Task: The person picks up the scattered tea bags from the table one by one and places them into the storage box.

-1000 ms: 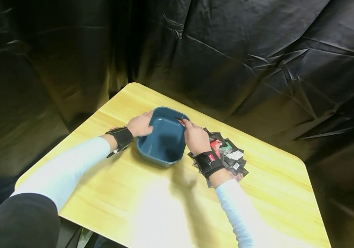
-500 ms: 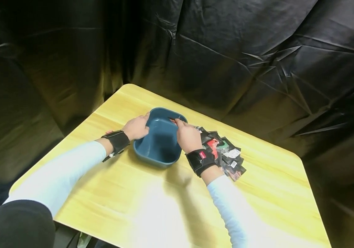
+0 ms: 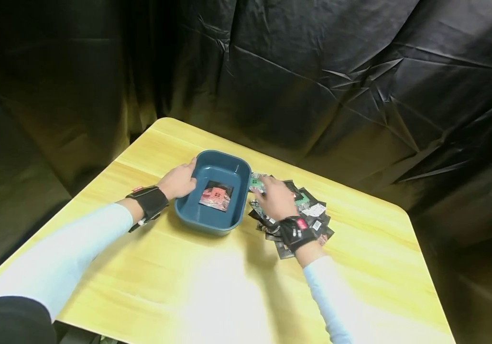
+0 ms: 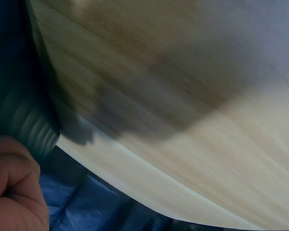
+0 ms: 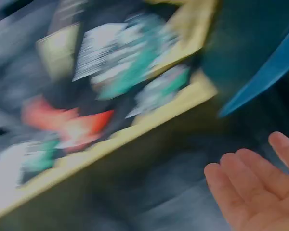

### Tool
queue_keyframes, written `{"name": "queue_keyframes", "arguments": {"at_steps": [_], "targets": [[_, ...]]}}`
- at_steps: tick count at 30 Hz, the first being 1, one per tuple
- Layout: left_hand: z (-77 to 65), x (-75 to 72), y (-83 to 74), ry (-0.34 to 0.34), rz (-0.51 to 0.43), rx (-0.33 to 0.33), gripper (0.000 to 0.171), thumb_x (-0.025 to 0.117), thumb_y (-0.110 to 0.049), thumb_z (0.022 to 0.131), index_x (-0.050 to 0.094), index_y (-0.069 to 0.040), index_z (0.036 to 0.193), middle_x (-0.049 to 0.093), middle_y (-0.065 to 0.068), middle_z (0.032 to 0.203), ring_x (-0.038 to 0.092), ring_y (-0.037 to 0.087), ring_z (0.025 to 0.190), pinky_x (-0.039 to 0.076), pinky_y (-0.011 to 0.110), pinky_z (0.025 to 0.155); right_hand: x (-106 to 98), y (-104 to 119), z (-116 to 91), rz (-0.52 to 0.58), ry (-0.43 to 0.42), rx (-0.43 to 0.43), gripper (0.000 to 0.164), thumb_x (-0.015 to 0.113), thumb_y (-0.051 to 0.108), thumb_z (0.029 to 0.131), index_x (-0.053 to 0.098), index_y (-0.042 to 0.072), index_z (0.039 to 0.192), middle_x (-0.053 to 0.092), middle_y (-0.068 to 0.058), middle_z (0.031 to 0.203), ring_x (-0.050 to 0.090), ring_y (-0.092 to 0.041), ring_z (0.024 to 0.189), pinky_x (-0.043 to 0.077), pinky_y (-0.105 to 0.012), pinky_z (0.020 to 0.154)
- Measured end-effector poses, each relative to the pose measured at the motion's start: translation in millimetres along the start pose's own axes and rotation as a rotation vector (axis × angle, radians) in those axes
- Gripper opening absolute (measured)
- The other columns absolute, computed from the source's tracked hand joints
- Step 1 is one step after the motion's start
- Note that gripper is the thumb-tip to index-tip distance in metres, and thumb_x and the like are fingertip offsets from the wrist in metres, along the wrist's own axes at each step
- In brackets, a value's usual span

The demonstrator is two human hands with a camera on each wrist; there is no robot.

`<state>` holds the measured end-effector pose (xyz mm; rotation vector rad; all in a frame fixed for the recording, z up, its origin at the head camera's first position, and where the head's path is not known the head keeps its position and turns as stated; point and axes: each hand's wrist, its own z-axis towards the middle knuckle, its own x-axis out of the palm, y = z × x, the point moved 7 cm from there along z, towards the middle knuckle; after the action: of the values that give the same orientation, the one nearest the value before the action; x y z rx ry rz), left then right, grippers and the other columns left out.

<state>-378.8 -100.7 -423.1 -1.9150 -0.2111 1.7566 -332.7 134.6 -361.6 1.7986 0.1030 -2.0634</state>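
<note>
A dark blue rectangular plastic tub (image 3: pixel 198 225) stands on the wooden table. My left hand (image 3: pixel 179 180) grips its left rim; in the left wrist view that hand (image 4: pixel 14 187) shows curled fingers at the tub wall (image 4: pixel 19 91). Inside the tub lies one flat black packet with a red label (image 3: pixel 216 195). Just right of the tub, my right hand (image 3: pixel 278 198) hovers over a pile of small packets (image 3: pixel 314 210), some with green or white labels. Extended, separate fingers show on that hand (image 5: pixel 255 187) in the blurred right wrist view, with nothing held.
The tub and the packet pile sit side by side on the yellow wood-grain table (image 3: pixel 370 239), whose far edge runs close behind them. Black plastic sheeting (image 3: pixel 293 95) hangs behind the table.
My right hand has let go of the red-labelled packet, which now lies in the tub. That hand has moved right, out to the pile. My left hand stays on the rim.
</note>
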Motion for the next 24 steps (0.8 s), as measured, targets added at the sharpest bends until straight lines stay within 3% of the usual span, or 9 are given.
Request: {"name": "queue_keyframes", "arguments": {"at_steps": [3, 6, 11, 15, 18, 24], "targets": [[0.6, 0.5, -0.2, -0.005, -0.013, 0.004, 0.071, 0.045, -0.016, 0.090, 0.010, 0.011, 0.146, 0.043, 0.032, 0.136, 0.048, 0.037, 0.121, 0.038, 0.048, 0.103, -2.1, -41.0, -10.2, 0.013, -0.009, 0.130, 0.036, 0.057, 0.023, 0.090, 0.060, 0.007, 0.122, 0.063, -0.015, 0.120, 0.059, -0.033, 0.108, 0.046, -0.047, 0.092], [1.2, 1.2, 1.2, -0.015, -0.018, 0.007, 0.071, 0.045, -0.015, 0.090, 0.010, 0.011, 0.146, 0.043, 0.033, 0.136, 0.046, 0.039, 0.124, 0.037, 0.049, 0.104, 14.0, -59.1, -18.1, 0.010, 0.066, 0.186, 0.037, 0.058, 0.025, 0.090, 0.060, 0.006, 0.121, 0.061, -0.016, 0.123, 0.057, -0.034, 0.111, 0.046, -0.048, 0.093], [1.5, 3.6, 2.4, -0.029, -0.020, 0.020, 0.070, 0.045, -0.014, 0.089, 0.011, 0.012, 0.145, 0.046, 0.034, 0.131, 0.049, 0.039, 0.120, 0.039, 0.049, 0.102, 55.9, -53.5, -20.5, -0.033, 0.253, 0.199, 0.065, 0.053, 0.053, 0.088, 0.045, 0.014, 0.140, 0.034, -0.018, 0.149, 0.036, -0.036, 0.134, 0.037, -0.054, 0.102], [1.1, 4.1, -0.6, -0.035, -0.020, 0.037, 0.070, 0.045, -0.014, 0.089, 0.012, 0.012, 0.145, 0.049, 0.034, 0.128, 0.052, 0.038, 0.115, 0.041, 0.049, 0.099, 72.7, -47.4, -18.3, -0.112, 0.303, 0.214, 0.071, 0.059, 0.050, 0.085, 0.038, 0.018, 0.145, 0.031, -0.019, 0.150, 0.031, -0.036, 0.137, 0.035, -0.053, 0.105], [2.2, 3.1, -2.6, -0.040, -0.025, 0.045, 0.071, 0.046, -0.014, 0.089, 0.012, 0.012, 0.145, 0.047, 0.035, 0.130, 0.050, 0.040, 0.118, 0.040, 0.049, 0.101, 76.1, -45.4, -18.6, -0.181, 0.309, 0.176, 0.069, 0.061, 0.037, 0.084, 0.038, 0.012, 0.144, 0.036, -0.022, 0.147, 0.038, -0.041, 0.132, 0.043, -0.049, 0.099], [3.4, 1.5, -2.4, -0.041, -0.022, 0.045, 0.070, 0.046, -0.013, 0.088, 0.012, 0.013, 0.144, 0.045, 0.035, 0.132, 0.048, 0.040, 0.120, 0.039, 0.050, 0.102, 74.8, -44.4, -26.6, -0.285, 0.290, 0.008, 0.066, 0.055, 0.025, 0.083, 0.036, 0.000, 0.142, 0.034, -0.029, 0.145, 0.042, -0.049, 0.125, 0.049, -0.050, 0.089]]}}
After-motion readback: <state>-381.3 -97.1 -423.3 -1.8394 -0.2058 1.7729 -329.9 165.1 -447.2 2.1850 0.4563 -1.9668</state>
